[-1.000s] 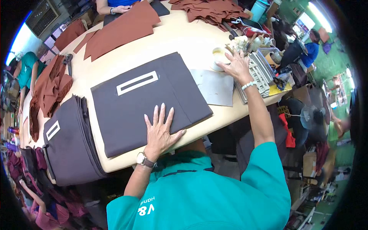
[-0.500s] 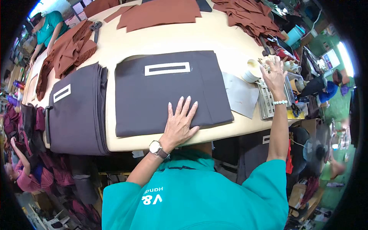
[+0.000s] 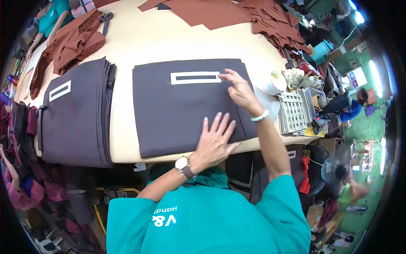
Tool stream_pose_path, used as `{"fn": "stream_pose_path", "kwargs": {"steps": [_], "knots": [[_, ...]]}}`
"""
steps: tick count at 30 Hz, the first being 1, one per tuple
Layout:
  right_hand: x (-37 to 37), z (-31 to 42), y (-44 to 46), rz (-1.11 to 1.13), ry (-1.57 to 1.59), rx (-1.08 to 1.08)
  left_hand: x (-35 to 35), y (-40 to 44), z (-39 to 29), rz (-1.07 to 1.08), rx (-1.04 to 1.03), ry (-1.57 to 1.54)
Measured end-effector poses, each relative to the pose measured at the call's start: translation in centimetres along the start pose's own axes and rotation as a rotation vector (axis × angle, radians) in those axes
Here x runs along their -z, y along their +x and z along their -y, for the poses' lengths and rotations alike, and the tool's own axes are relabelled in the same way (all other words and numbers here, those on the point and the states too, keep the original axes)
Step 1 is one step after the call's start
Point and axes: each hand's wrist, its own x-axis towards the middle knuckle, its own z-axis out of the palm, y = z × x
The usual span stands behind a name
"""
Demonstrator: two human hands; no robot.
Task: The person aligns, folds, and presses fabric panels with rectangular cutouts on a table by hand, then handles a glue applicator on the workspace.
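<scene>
A dark folded fabric panel (image 3: pixel 182 114) lies flat on the pale table (image 3: pixel 122 101), with a white rectangular frame (image 3: pixel 196 82) near its upper edge. My left hand (image 3: pixel 214 144) rests on the panel's lower right part, fingers spread. Above the panel, my right hand (image 3: pixel 240 89) is at the frame's right end, its fingertips close to the white strip. Those fingers are bent together, and whatever may be between them is too small to make out. A white tub (image 3: pixel 275 82) stands right of the panel.
Stacked dark panels (image 3: pixel 78 114) hang over the table's left edge. Slatted pieces (image 3: pixel 292 114) lie at the right. Brown fabric pieces (image 3: pixel 275 25) cover parts of the far side. A co-worker in a green shirt (image 3: pixel 53 19) is at the far left.
My right hand has moved left from beside the tub to the white frame. My left hand still rests on the panel. The camera view has shifted.
</scene>
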Motion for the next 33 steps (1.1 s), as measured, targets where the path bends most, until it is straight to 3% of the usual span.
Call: {"fn": "stream_pose_path", "kwargs": {"steps": [1, 4, 9, 17, 24, 29, 33], "knots": [[-1.5, -0.6, 0.5, -0.032, 0.119, -0.069, 0.9, -0.5, 0.7, -0.019, 0.031, 0.023], [-4.0, -1.7, 1.0, -0.113, -0.03, -0.15, 4.1, -2.5, 3.6, -0.065, 0.187, 0.13], [-5.1, -1.3, 0.4, -0.052, -0.357, -0.164, 7.0, -6.4, 8.5, -0.062, 0.459, 0.291], [-6.0, 0.9, 0.6, 0.009, -1.04, -0.182, 7.1, -7.2, 9.1, -0.112, 0.419, 0.267], [-6.2, 1.4, 1.4, 0.034, -1.124, -0.212, 6.9, -7.3, 9.3, -0.124, 0.408, 0.247], [-5.4, 1.3, 2.6, 0.188, -1.201, -0.288, 7.1, -7.4, 9.3, -0.134, 0.409, 0.232], [-5.2, 1.7, 2.0, 0.204, -1.244, -0.225, 7.1, -7.4, 9.4, -0.139, 0.403, 0.22]]}}
